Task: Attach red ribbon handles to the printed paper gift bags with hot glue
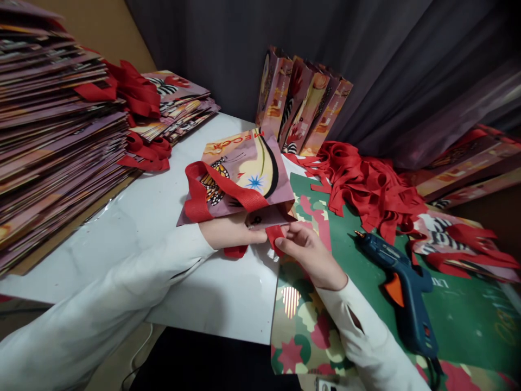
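Note:
A pink printed gift bag [244, 168] lies flat on the white table [134, 217], its opening toward me. A red ribbon handle [222, 190] loops across its front. My left hand [230, 231] grips the bag's near edge, fingers curled under it. My right hand [307, 252] pinches the loose end of a red ribbon [274, 233] at the bag's mouth, right beside the left thumb.
A blue glue gun [402, 288] lies on a green patterned sheet [468, 315] to the right. Cut red ribbons [366, 190] are heaped behind it. Flat bags stack high at left [52, 136]; several bags stand against the curtain [301, 103].

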The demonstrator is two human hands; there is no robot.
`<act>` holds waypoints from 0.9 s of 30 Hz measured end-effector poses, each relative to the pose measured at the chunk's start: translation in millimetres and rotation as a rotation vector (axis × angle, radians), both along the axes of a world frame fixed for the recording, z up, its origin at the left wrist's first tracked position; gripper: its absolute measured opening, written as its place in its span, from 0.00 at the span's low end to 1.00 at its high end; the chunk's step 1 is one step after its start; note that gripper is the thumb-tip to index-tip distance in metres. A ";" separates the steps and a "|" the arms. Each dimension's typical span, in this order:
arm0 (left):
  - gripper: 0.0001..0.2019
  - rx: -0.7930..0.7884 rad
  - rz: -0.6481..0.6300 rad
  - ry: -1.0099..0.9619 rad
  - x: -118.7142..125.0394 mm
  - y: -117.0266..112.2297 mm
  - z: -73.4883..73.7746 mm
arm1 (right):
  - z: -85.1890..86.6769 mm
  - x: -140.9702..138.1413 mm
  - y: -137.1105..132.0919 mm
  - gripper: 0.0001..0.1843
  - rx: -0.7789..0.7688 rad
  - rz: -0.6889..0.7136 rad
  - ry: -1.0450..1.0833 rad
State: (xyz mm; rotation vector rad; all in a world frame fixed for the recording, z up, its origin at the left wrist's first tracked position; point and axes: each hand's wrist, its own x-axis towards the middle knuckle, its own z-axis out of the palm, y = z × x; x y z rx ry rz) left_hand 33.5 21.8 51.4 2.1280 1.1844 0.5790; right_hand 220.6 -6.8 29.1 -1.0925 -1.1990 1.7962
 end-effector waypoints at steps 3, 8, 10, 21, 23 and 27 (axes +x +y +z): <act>0.05 0.197 -0.030 0.176 -1.8 -1.3 4.1 | -1.0 -1.5 -1.2 0.16 -0.023 0.003 -0.045; 0.13 0.429 0.014 0.250 -4.8 -0.6 1.1 | -2.4 -2.6 -1.4 0.18 -0.055 -0.017 -0.027; 0.13 0.446 0.034 0.316 -5.2 0.0 -1.6 | -2.1 -1.7 -0.8 0.19 -0.074 -0.015 -0.008; 0.17 0.770 0.173 0.561 -0.5 -3.1 -3.0 | -0.1 8.6 0.9 0.10 0.002 -0.002 0.108; 0.16 0.888 0.136 0.526 -1.2 -2.6 -4.2 | 1.5 9.6 1.4 0.10 0.005 -0.021 0.100; 0.15 0.970 0.134 0.433 -5.3 -0.4 -5.2 | 6.9 14.1 4.2 0.11 0.073 -0.128 0.033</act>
